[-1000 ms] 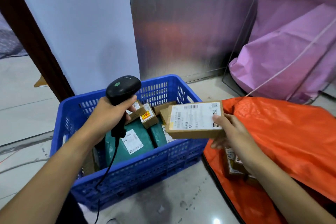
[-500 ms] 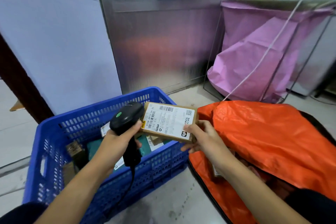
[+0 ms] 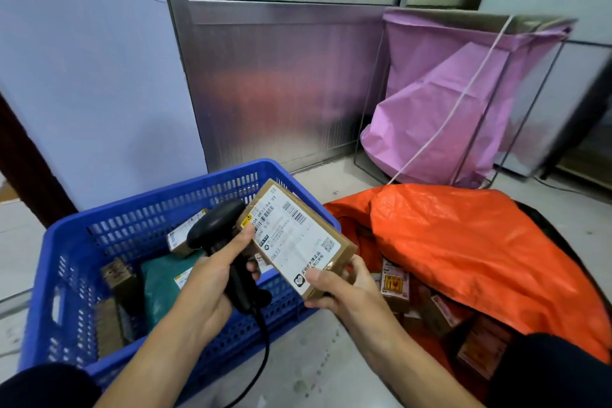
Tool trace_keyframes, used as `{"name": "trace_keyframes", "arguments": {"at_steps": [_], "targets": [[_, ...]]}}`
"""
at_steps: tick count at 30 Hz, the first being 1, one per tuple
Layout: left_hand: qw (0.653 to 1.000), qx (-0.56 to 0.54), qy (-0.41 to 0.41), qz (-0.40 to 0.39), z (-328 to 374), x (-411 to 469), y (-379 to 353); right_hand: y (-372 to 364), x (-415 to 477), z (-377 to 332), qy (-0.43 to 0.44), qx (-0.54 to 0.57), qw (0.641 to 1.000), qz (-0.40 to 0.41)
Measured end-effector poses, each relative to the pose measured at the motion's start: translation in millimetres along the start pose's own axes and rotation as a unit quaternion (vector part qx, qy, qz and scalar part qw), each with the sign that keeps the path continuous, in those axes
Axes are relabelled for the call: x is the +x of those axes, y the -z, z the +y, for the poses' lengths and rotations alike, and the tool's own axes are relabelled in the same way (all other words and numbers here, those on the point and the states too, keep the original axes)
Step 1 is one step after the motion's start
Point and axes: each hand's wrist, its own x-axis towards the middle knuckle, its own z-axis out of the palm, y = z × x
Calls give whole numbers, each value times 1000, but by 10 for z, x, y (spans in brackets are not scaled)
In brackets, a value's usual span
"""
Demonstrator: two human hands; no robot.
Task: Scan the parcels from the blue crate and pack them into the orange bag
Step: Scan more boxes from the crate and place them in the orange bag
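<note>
My right hand (image 3: 344,291) grips a flat brown parcel (image 3: 298,238) by its near end, its white label up and tilted toward me. Around the handle of a black barcode scanner (image 3: 218,235) curls my left hand (image 3: 212,288), the scanner head right against the parcel's left corner and the thumb touching the label. Both are held above the right end of the blue crate (image 3: 66,262), which holds a green mailer (image 3: 162,278) and several small boxes. The orange bag (image 3: 463,248) lies open on the floor to the right, with several boxed parcels (image 3: 394,285) inside.
A pink bag (image 3: 440,103) hangs in a wire frame at the back right. A metal panel (image 3: 281,83) and a pale wall stand behind the crate. The scanner cord (image 3: 261,351) hangs down between my arms. Bare floor (image 3: 314,358) lies between crate and bag.
The parcel has swung from lying level to tilted lengthwise toward me and come closer. The scanner head has moved in against the parcel's left corner.
</note>
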Motion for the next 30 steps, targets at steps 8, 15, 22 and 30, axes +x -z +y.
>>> {"name": "trace_keyframes", "arguments": {"at_steps": [8,15,22,30], "targets": [[1000,-5,-11,-11,44,46,50,56,-7,24,13,-142,989,-46],[997,42,-64,-6,55,-19,-13,57,81,48,12,-99,994,-50],[995,75,-34,-53,-10,-103,-43,-20,26,70,-4,-80,990,-115],[994,87,-33,-51,-90,-56,-57,-40,4,70,27,-117,989,-91]]}}
